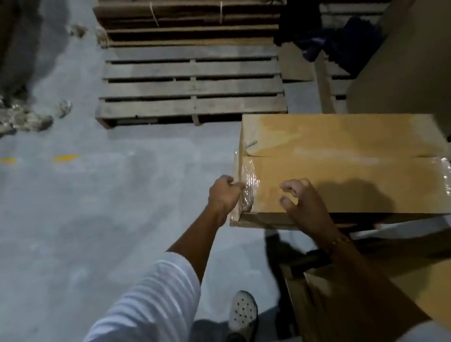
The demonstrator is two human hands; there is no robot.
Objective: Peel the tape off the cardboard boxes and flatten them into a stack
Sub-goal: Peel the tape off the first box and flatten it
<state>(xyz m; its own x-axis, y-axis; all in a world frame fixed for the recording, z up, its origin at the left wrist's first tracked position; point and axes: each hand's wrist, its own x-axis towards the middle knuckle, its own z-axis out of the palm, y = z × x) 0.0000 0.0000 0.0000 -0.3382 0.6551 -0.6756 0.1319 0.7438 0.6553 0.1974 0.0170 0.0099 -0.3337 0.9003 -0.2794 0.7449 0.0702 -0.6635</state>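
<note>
A brown cardboard box [342, 159] sits on other cardboard at the right, above a grey floor [79, 222]. Its long side runs from near left to far right. No words can be read on it. Clear tape [249, 184] wraps its near left corner. The left hand [223, 193] pinches that tape at the corner. The right hand [302, 203] rests on the box top with bent fingers, holding nothing. A wooden pallet [191, 88] lies behind the box.
</note>
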